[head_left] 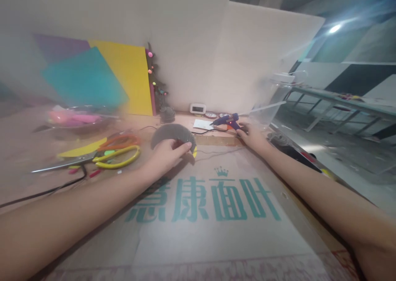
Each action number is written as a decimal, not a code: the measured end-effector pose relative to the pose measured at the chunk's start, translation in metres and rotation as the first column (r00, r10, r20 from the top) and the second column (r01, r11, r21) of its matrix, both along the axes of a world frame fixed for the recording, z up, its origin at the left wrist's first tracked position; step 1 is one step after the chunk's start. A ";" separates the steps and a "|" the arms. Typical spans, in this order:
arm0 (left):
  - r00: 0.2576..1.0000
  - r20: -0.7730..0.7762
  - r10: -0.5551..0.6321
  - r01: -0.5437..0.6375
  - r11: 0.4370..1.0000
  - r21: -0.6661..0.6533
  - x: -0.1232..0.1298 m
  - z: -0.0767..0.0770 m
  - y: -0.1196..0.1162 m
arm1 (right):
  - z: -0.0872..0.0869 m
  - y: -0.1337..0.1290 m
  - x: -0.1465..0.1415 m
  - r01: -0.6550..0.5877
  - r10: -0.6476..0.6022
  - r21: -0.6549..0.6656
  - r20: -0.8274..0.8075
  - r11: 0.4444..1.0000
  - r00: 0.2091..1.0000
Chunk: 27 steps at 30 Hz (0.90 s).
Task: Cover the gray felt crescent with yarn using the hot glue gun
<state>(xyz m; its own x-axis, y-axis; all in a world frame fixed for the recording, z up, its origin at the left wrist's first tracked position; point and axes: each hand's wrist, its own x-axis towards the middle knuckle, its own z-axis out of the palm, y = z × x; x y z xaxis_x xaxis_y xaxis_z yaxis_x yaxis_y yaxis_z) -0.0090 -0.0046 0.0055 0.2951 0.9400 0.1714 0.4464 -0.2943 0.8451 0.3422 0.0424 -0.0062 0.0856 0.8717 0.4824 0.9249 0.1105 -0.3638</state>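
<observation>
My left hand (168, 153) pinches a grey, finely ribbed round disc (173, 133) by its near edge, thumb on top. A bit of yellow shows at the disc's right side; its underside is hidden. Farther right, my right hand (252, 137) has its fingers closed at the handle end of a blue hot glue gun (227, 120). A small red light glows on the gun, and its nozzle points left over a white card (202, 125). A thin grey strand (213, 152) runs across the table between my hands.
Orange-and-yellow-handled scissors (89, 159) lie at left beside a yellow strip and small scraps. Behind them stands a clear tray with pink items (74, 118). Coloured sheets (123, 75) lean on the wall near a small digital clock (197, 108). Grey cord (278, 140) lies by the right edge.
</observation>
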 end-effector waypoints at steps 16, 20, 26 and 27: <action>1.000 -0.027 0.006 -0.006 1.000 0.000 0.003 0.009 -0.008 | 0.045 -0.081 -0.122 -0.439 0.372 -0.012 -0.511 0.899 0.775; 0.998 -0.062 -0.001 0.002 1.000 0.013 0.003 0.011 -0.009 | 0.028 -0.104 -0.147 -0.568 0.385 -0.150 -0.594 0.809 0.706; 0.994 -0.108 -0.027 0.031 0.999 0.033 0.003 0.011 -0.010 | 0.018 -0.100 -0.145 -0.593 0.404 -0.142 -0.606 0.793 0.685; 0.992 -0.119 -0.032 0.037 0.998 0.043 0.003 0.012 -0.010 | 0.019 -0.100 -0.145 -0.584 0.402 -0.146 -0.593 0.799 0.698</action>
